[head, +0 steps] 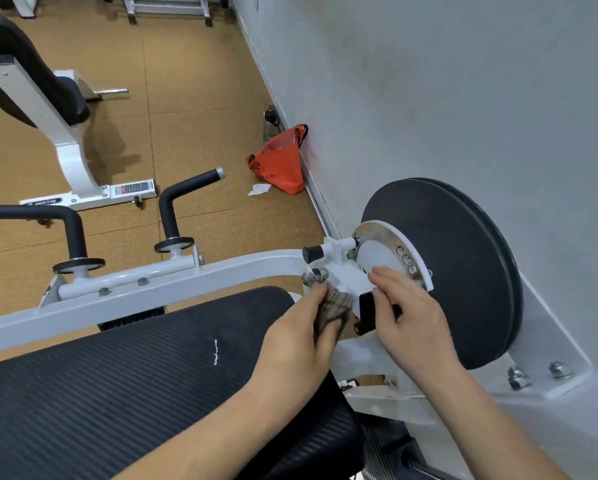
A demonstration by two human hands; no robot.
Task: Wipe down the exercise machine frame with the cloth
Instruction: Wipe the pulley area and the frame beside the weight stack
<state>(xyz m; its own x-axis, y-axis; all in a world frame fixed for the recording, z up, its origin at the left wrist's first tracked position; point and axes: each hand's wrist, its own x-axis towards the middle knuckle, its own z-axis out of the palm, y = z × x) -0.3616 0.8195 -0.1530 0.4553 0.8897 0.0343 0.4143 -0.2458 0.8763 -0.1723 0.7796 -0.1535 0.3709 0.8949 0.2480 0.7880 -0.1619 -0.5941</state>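
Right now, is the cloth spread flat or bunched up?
Bunched. The cloth is a crumpled wad gripped in the left hand, pressed against the white frame; no part lies spread flat.

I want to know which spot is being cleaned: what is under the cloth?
The left hand presses the checked cloth onto the white frame, just beside the bolts. The patch of frame directly beneath is covered by cloth and hand.

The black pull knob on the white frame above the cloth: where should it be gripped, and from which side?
Pinch the black knob around its round outer end, coming from the side facing away from the perforated plate. Its shaft runs into the white bracket on the plate side, so likely only that end is free. The left hand grips the cloth just below.
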